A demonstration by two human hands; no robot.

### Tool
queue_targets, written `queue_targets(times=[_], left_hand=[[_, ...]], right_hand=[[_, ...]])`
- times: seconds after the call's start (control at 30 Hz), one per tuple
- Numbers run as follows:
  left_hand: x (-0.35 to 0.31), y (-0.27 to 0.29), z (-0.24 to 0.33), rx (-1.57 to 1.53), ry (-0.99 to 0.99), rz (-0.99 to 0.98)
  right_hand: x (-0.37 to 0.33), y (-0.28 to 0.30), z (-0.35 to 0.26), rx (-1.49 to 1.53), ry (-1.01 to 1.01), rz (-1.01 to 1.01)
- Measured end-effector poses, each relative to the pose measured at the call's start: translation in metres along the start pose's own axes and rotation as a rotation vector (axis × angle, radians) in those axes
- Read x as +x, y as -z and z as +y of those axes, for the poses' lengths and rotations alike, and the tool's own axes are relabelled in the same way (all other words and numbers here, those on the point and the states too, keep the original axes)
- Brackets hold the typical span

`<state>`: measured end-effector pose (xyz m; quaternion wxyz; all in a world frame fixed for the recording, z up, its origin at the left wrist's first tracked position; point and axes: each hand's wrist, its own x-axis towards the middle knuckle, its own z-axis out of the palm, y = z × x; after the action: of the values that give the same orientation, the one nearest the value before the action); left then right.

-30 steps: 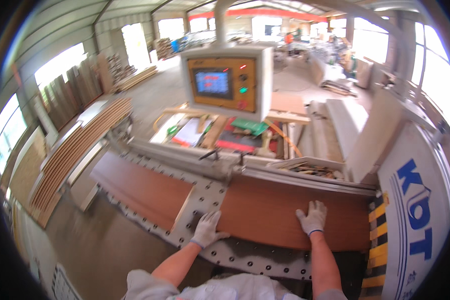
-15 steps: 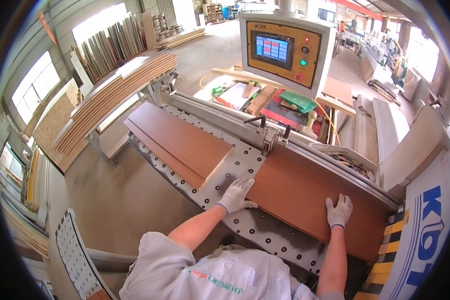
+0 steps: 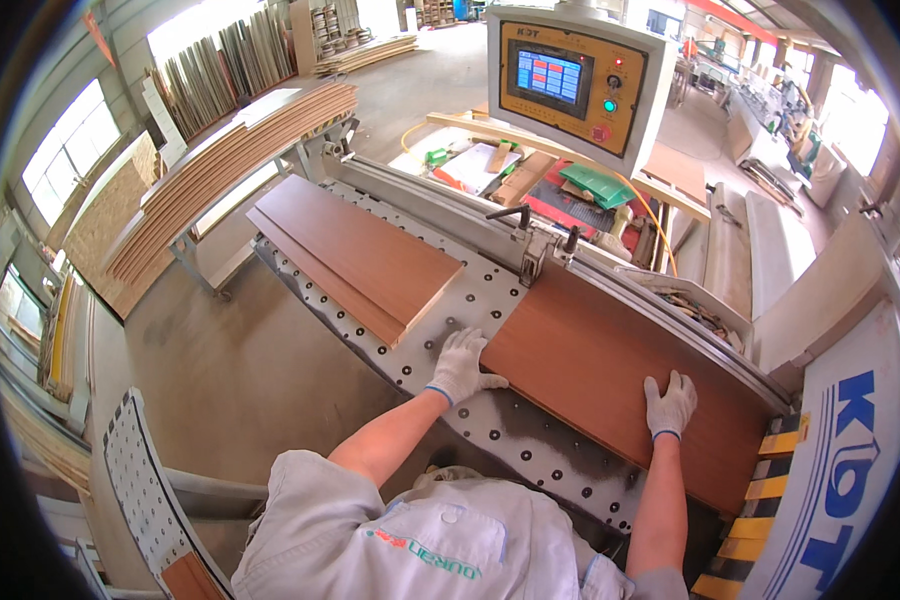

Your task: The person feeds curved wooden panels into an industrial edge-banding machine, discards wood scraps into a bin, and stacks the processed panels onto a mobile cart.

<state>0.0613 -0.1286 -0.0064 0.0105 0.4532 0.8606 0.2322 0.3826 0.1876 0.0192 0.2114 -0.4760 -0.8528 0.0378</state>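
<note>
A long reddish-brown wood panel (image 3: 590, 340) lies on the machine's table against the metal fence, its right end near the yellow-and-black striped guard. Both my hands wear pale knitted gloves. My left hand (image 3: 459, 367) is at the panel's near left corner, fingers stretched along the end and thumb out by the front edge. Toward the other end, my right hand (image 3: 669, 403) rests on the panel's top face with its fingers spread. Left of it, a pair of stacked brown panels (image 3: 360, 255) lies on the dotted grey table (image 3: 470, 300).
A clamp with black handles (image 3: 535, 255) stands at the fence (image 3: 660, 310). Above hangs a control box (image 3: 575, 85) with a lit screen. A pile of brown boards (image 3: 230, 180) sits on a stand at the left. The striped guard (image 3: 765, 490) borders the right side.
The whole view has shifted slightly, with the scene sitting a little higher in the picture. Both hands stay at about the same places on the panel.
</note>
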Motion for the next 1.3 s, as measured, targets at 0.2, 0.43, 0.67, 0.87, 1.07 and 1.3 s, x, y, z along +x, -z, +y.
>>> queue_targets(times=[0.2, 0.43, 0.67, 0.87, 1.07, 1.3], left_hand=[[-0.012, 0.005, 0.02, 0.024, 0.094, 0.017], [-0.023, 0.008, 0.026, -0.02, 0.139, -0.032], [-0.047, 0.004, 0.035, -0.096, 0.24, -0.035], [-0.093, 0.009, 0.029, -0.127, 0.236, -0.001], [-0.188, 0.027, 0.062, -0.48, 0.665, 0.253], [-0.237, 0.03, 0.064, -2.046, 1.039, -0.034]], right_hand=[[0.002, -0.003, 0.01, 0.003, 0.034, 0.013], [0.002, -0.003, 0.006, -0.019, 0.043, -0.03], [-0.005, 0.001, 0.005, -0.037, 0.04, -0.038], [-0.031, 0.004, 0.005, 0.001, 0.077, -0.055], [-0.088, 0.027, -0.01, 0.029, 0.163, -0.044], [-0.14, 0.041, -0.045, 0.178, 0.152, -0.128]])
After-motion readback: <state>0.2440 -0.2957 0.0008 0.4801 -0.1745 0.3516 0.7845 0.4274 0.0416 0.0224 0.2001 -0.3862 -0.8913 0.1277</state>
